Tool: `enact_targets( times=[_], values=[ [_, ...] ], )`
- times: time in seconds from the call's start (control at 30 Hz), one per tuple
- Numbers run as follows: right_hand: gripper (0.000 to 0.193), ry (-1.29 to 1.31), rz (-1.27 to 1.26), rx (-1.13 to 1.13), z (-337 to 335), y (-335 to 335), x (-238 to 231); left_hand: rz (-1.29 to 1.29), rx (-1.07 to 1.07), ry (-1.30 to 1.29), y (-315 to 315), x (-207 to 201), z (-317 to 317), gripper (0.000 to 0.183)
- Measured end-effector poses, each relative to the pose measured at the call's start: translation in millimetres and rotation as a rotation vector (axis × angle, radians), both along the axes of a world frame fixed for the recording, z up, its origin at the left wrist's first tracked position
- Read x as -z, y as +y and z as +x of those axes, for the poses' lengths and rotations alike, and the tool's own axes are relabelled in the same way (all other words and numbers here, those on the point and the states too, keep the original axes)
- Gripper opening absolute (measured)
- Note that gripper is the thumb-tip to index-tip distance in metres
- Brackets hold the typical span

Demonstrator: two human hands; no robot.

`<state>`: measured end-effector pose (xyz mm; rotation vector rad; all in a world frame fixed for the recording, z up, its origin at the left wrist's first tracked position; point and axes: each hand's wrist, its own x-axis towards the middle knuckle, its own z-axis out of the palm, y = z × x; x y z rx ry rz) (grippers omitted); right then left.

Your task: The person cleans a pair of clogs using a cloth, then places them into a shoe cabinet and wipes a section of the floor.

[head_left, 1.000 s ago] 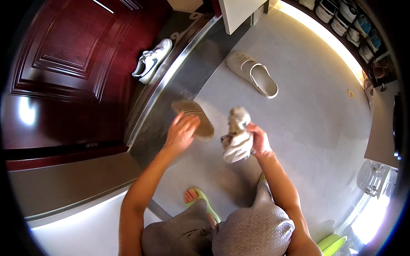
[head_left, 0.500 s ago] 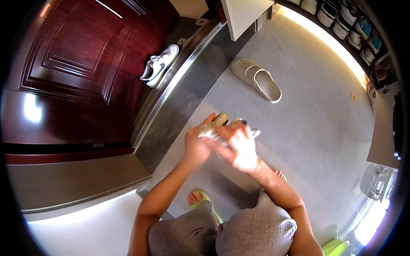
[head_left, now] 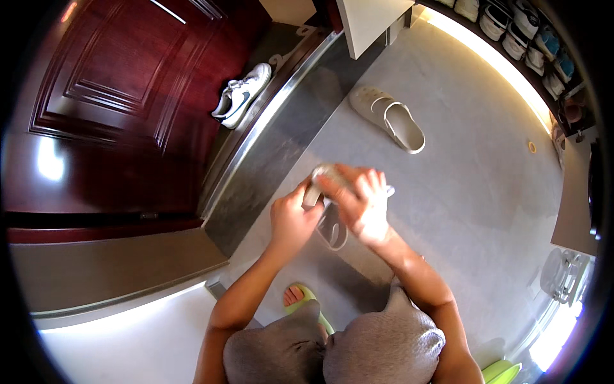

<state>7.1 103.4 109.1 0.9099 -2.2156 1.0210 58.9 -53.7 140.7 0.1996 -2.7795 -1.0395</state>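
Between my hands is a beige clog (head_left: 312, 196), held up above the floor with its pale looped rim hanging below my fingers. My left hand (head_left: 291, 221) is closed on its left side, thumb and fingers pinching the edge. Across its upper part lies my right hand (head_left: 364, 205), fingers curled over; a pale bit shows past its outer side, too small and blurred to name. A matching beige clog (head_left: 387, 118) rests on the floor beyond my hands, its opening toward the near right.
A white sneaker (head_left: 242, 96) sits on the sill by the dark red door (head_left: 115, 102). Several shoes fill a lit rack (head_left: 511, 38) at the upper right. A small yellow ring (head_left: 531, 147) lies on the floor. My foot wears a green slipper (head_left: 306, 296).
The held clog has turned, so its looped rim now hangs below my hands. My right hand has shifted slightly across it, and my left hand has lowered a little.
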Motion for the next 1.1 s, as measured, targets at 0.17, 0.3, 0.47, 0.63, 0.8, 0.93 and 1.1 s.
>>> enact_targets(
  times=[0.17,0.3,0.47,0.63,0.8,0.93,1.1],
  values=[
    [0.049,0.023,-0.075,-0.043,11,-3,-5,0.000,0.008,0.072,-5,-5,0,0.047],
    [0.047,0.062,-0.055,-0.123,16,-5,-12,-0.044,0.018,0.100,-8,-8,4,0.048],
    [0.049,-0.068,-0.138,-0.063,7,-4,-18,0.016,0.019,0.117,-2,-6,4,0.051],
    [0.045,-0.004,-0.094,-0.037,14,-5,-25,-0.049,0.126,0.154,-7,-2,1,0.053],
    [0.049,-0.454,-0.266,0.046,-10,5,-17,0.005,0.151,0.288,-3,4,-5,0.059],
    [0.049,-0.532,-0.363,-0.017,-9,5,-9,0.112,0.177,0.340,-12,27,-14,0.051],
    [0.056,-0.558,-0.339,-0.087,-3,-10,9,-0.068,0.026,0.239,-25,44,-6,0.052]
  ],
)
